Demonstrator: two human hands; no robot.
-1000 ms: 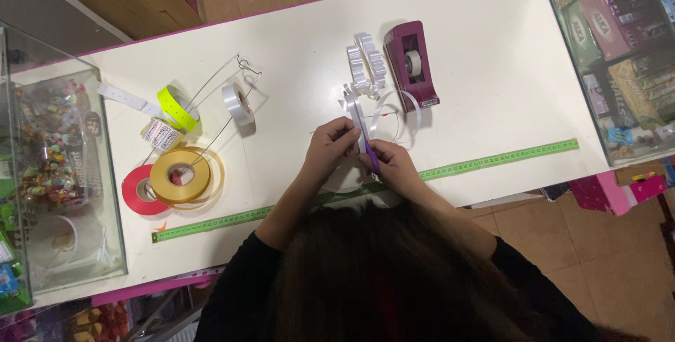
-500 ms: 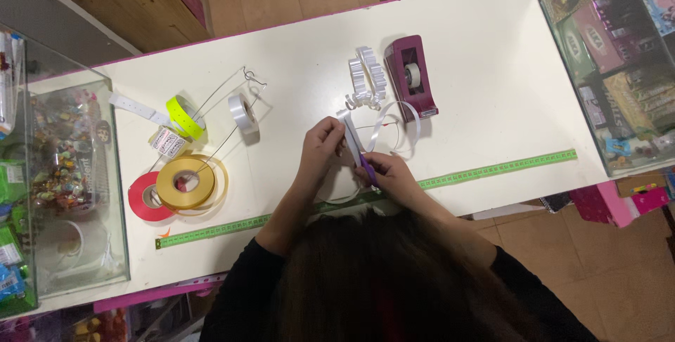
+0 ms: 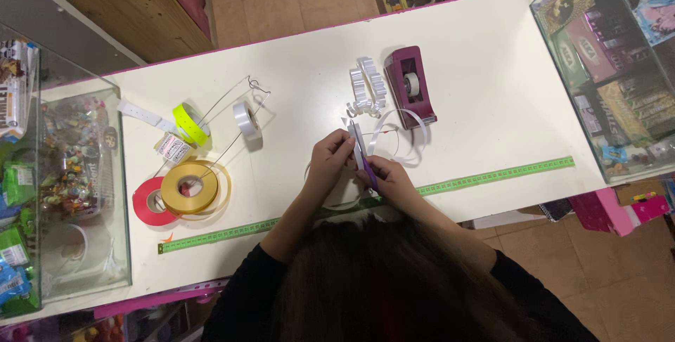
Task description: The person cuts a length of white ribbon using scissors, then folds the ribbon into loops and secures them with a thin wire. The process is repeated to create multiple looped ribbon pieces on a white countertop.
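My left hand (image 3: pixel 329 163) and my right hand (image 3: pixel 391 182) meet over the white table (image 3: pixel 485 124) near its front edge. The left hand pinches a flat bunch of white ribbon (image 3: pixel 357 142), and loose loops of that ribbon (image 3: pixel 402 137) trail to the right. A slim purple tool (image 3: pixel 370 175) sits in the right hand, laid against the ribbon; its tip is hidden. Just behind the hands stand a dark purple tape dispenser (image 3: pixel 411 87) and a folded white ribbon bundle (image 3: pixel 369 86).
Ribbon rolls lie at the left: white (image 3: pixel 247 121), yellow-green (image 3: pixel 191 123), gold (image 3: pixel 191 186) and red (image 3: pixel 145 203). A green measuring tape (image 3: pixel 492 175) runs along the front edge. Glass display cases stand at the left end (image 3: pixel 67 201) and the right end (image 3: pixel 605 68).
Both hands stay together on the white ribbon with only small finger movements. The view has shifted slightly.
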